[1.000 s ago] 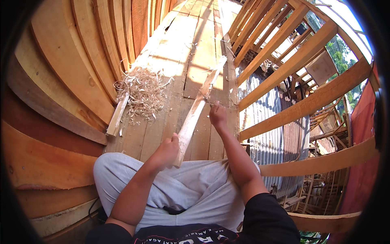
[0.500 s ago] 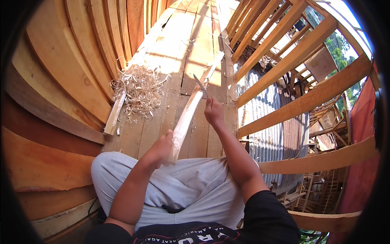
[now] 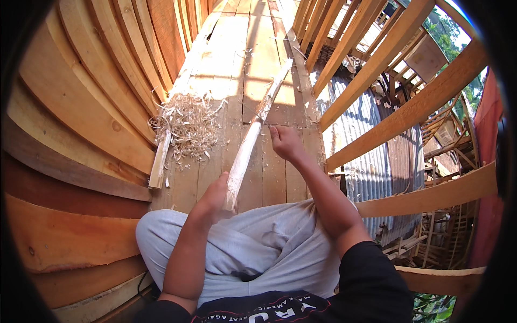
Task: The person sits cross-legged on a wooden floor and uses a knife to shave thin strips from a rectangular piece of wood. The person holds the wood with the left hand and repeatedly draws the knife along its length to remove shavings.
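Observation:
A long, pale wooden stick (image 3: 248, 144), stripped to bare wood on its near part and browner farther off, slants away from my lap over the plank floor. My left hand (image 3: 216, 194) is closed around its near end, just above my knees. In my right hand (image 3: 287, 143), closed in a fist, is a knife (image 3: 262, 120). Its thin blade points left and lies across the stick near the middle. The handle is hidden inside my fingers.
Curled wood shavings (image 3: 190, 123) are heaped on the left of the floor, beside a short squared wood piece (image 3: 159, 161). A plank wall (image 3: 70, 121) rises on the left. Slatted wooden railing (image 3: 409, 121) runs along the right, with corrugated metal sheets (image 3: 377, 167) below it.
The knife blade has come down from pointing up and away to lying nearly level across the stick. My left hand keeps its grip. The whole view has shifted slightly.

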Motion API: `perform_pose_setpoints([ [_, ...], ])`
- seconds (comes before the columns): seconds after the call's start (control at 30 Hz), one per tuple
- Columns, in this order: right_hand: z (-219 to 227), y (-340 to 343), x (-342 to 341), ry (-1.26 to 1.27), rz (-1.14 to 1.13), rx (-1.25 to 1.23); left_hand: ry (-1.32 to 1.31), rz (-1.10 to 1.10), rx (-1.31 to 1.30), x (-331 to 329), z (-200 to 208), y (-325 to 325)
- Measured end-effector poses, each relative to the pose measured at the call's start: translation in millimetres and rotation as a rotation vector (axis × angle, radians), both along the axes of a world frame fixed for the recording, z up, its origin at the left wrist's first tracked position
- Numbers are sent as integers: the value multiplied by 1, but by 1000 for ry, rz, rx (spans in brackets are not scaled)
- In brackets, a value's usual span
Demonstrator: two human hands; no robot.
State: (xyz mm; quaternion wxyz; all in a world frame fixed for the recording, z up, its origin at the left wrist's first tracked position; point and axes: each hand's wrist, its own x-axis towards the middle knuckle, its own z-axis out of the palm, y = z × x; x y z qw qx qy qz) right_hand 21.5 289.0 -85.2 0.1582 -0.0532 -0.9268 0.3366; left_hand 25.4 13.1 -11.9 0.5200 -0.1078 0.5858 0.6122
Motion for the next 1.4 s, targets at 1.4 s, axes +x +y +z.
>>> perform_pose_setpoints([
  [1.4,31,-64,13,-110,-220,136,126,-129,197,-3,-6,-12],
])
